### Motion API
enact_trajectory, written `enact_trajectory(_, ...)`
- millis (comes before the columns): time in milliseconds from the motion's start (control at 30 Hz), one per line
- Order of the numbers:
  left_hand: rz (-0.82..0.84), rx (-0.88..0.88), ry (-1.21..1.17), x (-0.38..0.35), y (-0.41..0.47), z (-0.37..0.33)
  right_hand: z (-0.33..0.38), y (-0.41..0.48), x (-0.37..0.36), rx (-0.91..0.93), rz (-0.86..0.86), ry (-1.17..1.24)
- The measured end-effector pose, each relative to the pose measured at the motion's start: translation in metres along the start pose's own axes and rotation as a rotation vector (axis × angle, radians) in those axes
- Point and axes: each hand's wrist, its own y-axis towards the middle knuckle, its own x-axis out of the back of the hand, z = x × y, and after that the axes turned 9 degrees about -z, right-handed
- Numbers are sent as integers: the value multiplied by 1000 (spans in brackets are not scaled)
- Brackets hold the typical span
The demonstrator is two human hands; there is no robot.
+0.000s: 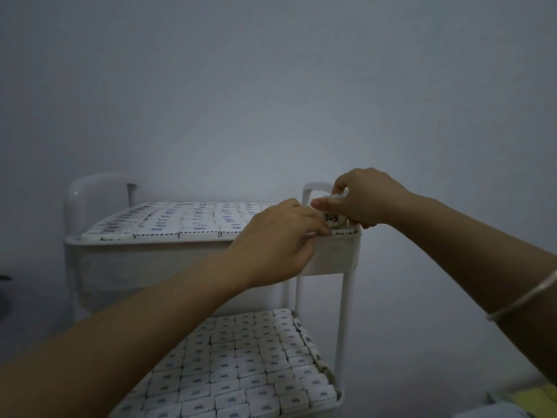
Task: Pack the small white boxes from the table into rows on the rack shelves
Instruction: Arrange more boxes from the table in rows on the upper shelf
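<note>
A white rack stands before me; its top shelf [187, 245] is packed with rows of small white boxes [193, 221] with blue print. The lower shelf [339, 396] holds several more rows of the same boxes [247, 366]. At the top shelf's right end, my right hand [367, 197] grips a small white box [334, 220] with dark markings, tilted just above the rim. My left hand [280, 239] has its fingertips curled against that box and the shelf edge beside it.
A plain wall stands behind the rack. White posts [343, 327] run between the shelves on the right, and a rounded handle [99, 182] rises at the left. A yellowish object [530, 399] lies at the bottom right corner. My right wrist carries a bangle [524, 300].
</note>
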Motion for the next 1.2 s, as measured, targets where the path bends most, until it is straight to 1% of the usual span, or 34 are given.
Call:
enact_trajectory(67, -12, 30, -49, 1, -2, 2, -2, 1, 1, 17, 64, -22)
enact_trajectory(133, -55, 58, -89, 3, -6, 3, 0, 0, -1, 39, 136, -117)
enact_trajectory(200, -129, 78, -53, 5, -11, 4, 3, -3, -5, 48, 196, -190)
enact_trajectory(267, -214, 100, 1, 9, -15, 5, 5, -6, -10, 13, 227, -176)
enact_trajectory(333, -264, 116, 15, 15, -19, 6, 6, -9, -11, -29, 214, -136)
enact_trajectory(400, -280, 124, 17, 23, -23, 5, 6, -13, -6, -37, 174, -109)
enact_trajectory(467, -290, 128, 33, 32, -32, 2, 9, -21, 1, -13, 59, -54)
enact_trajectory(567, -346, 129, 145, 49, -61, -4, 35, -50, 6, 51, -179, 241)
enact_trajectory(600, -355, 143, 168, 56, -76, -7, 50, -66, 3, 86, -216, 342)
enact_trajectory(633, -349, 172, 173, 62, -93, -10, 68, -85, -2, 121, -210, 417)
enact_trajectory(700, -284, 272, 150, 74, -134, -13, 105, -128, -19, 208, -97, 511)
enact_trajectory(800, -99, 457, 116, 94, -208, -8, 157, -189, -59, 355, 160, 590)
enact_trajectory(867, 50, 572, 120, 110, -258, -2, 185, -223, -89, 393, 316, 631)
enact_trajectory(933, 139, 674, 139, 132, -306, 1, 207, -252, -117, 399, 439, 670)
enact_trajectory(1000, 184, 776, 149, 153, -348, 0, 226, -273, -141, 407, 487, 668)
enact_trajectory(1067, 186, 853, 158, 169, -381, -4, 243, -286, -159, 406, 485, 642)
enact_trajectory(1133, 186, 886, 184, 175, -407, -10, 259, -296, -169, 366, 513, 625)
enact_trajectory(1200, 221, 890, 217, 172, -426, -15, 273, -305, -176, 314, 561, 573)
